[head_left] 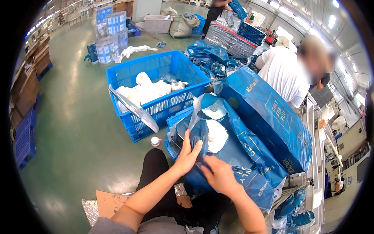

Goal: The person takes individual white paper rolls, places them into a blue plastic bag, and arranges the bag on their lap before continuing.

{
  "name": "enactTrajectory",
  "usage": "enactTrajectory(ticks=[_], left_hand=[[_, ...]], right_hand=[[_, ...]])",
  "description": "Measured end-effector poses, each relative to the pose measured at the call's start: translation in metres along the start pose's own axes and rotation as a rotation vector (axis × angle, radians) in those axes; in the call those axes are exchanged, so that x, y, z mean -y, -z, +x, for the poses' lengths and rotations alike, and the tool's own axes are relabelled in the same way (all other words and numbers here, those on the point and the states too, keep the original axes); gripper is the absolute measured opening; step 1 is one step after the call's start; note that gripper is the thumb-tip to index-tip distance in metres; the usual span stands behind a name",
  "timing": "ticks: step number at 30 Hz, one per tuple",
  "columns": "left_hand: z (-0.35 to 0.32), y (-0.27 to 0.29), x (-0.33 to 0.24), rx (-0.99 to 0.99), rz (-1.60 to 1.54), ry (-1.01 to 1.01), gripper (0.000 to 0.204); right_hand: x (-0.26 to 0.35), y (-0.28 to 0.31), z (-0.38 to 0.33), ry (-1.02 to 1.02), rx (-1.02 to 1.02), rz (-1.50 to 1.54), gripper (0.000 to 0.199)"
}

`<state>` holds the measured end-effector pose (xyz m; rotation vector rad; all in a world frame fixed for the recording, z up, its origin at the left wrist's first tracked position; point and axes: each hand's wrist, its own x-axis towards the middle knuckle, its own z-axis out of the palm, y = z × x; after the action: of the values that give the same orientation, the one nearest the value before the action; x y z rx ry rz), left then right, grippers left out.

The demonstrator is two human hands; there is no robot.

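Observation:
In front of me lies a blue plastic bag (233, 146) with crumpled white paper (216, 135) showing through its torn-looking opening. My left hand (187, 155) grips a fold of this bag's film near the opening, with the thumb on one side. Close beside it, my right hand (220, 174) is curled with its fingers at the same fold; motion smears the fingertips a little. Under the bag, a blue crate (168, 145) shows at its left edge. A long, full blue package (269, 117) lies against the bag's far right side.
A blue mesh crate (156, 109) holds white rolls and scraps, with a flat clear-film piece (134, 110) leaning on its rim. A small white bottle (156, 141) stands on the floor. Rolls of printed film (107, 48) stand farther back. A co-worker (284, 72) bends at the right beside machinery.

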<state>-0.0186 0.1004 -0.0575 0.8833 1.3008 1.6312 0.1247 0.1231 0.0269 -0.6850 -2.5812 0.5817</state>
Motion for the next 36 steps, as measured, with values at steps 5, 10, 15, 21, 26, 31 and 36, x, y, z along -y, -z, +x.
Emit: enactTrajectory(ticks=[5, 10, 15, 21, 26, 31, 36], left_hand=[[-0.008, -0.007, -0.008, 0.084, -0.210, 0.097, 0.089], [-0.005, -0.001, 0.021, 0.028, -0.009, 0.028, 0.074], [-0.007, -0.004, 0.020, -0.015, -0.076, 0.067, 0.058], [-0.003, 0.002, 0.033, -0.044, 0.106, -0.023, 0.054], [0.002, -0.036, 0.031, -0.039, 0.461, -0.244, 0.080], [0.039, -0.081, 0.039, -0.172, 0.475, -0.095, 0.082], [0.063, -0.085, 0.029, -0.227, 0.325, -0.009, 0.085]], right_hand=[[-0.007, -0.012, -0.015, 0.057, 0.304, -0.122, 0.045], [-0.005, 0.029, 0.005, 0.030, -0.066, 0.109, 0.037], [-0.031, 0.018, 0.027, -0.021, -0.149, -0.319, 0.054], [-0.057, 0.032, -0.011, -0.192, -0.359, 0.260, 0.062], [-0.031, 0.074, -0.051, -0.290, -0.635, 1.178, 0.061], [0.002, 0.093, -0.095, -0.217, -0.533, 0.609, 0.066], [-0.030, 0.047, -0.118, -0.265, -0.254, -0.173, 0.051]])
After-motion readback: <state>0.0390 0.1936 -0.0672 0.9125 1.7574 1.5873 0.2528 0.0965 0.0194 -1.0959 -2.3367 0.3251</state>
